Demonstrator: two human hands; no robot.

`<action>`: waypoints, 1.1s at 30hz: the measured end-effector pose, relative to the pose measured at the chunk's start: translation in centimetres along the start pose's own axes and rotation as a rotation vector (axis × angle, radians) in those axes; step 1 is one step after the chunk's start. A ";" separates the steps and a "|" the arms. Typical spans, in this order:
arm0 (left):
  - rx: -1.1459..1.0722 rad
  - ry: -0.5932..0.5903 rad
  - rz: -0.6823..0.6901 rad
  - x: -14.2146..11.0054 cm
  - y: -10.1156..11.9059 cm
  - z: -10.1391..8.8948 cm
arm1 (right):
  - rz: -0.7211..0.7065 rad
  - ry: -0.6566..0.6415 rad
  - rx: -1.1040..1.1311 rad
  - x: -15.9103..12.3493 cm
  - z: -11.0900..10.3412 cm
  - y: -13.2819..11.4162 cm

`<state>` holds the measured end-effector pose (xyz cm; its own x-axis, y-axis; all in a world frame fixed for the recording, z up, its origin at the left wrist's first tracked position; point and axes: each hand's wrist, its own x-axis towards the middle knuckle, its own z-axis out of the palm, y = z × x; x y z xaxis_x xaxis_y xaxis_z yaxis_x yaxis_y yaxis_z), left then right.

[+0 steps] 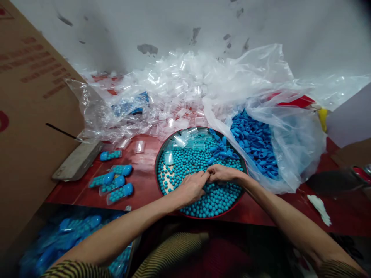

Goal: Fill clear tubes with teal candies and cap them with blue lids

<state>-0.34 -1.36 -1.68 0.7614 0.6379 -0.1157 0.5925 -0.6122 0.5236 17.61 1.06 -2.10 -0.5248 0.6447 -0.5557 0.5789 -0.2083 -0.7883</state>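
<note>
A round tray (157, 170) full of small turquoise balls (213, 202) stands at the table's front edge. Over its middle, my left hand (191, 188) and my right hand (222, 173) meet with their fingers pinched together. Whatever lies between the fingertips is hidden by the fingers. Several clear plastic tubes (183, 139) rest on the balls at the back of the tray. Behind my right hand, loose blue caps (223, 150) lie on the balls. To the left, several ball-filled tubes with blue caps (120, 193) lie on the red table (145, 170).
Empty clear tubes (185, 81) are heaped along the wall. An open plastic bag (301, 143) of blue caps sits right of the tray. A large cardboard box (34, 108) stands left, beside a grey bar (77, 162). More filled tubes (66, 235) lie below the table's edge.
</note>
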 end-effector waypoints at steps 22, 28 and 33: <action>-1.611 -0.187 -0.360 -0.1 -1.3 -2.0 | 0.197 0.343 -0.882 -3.9 1.8 -2.3; -1.675 -0.157 -0.276 -0.3 -1.5 -1.9 | -0.188 0.616 -0.743 -3.6 0.7 -3.3; -1.704 -0.119 -0.229 -0.4 -1.5 -1.6 | 0.060 0.689 -0.814 -1.3 0.4 -2.6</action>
<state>-1.99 0.06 -1.04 0.7681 0.5514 -0.3257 -0.1817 0.6753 0.7148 16.55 0.49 0.53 -0.1629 0.9796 -0.1179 0.9683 0.1358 -0.2098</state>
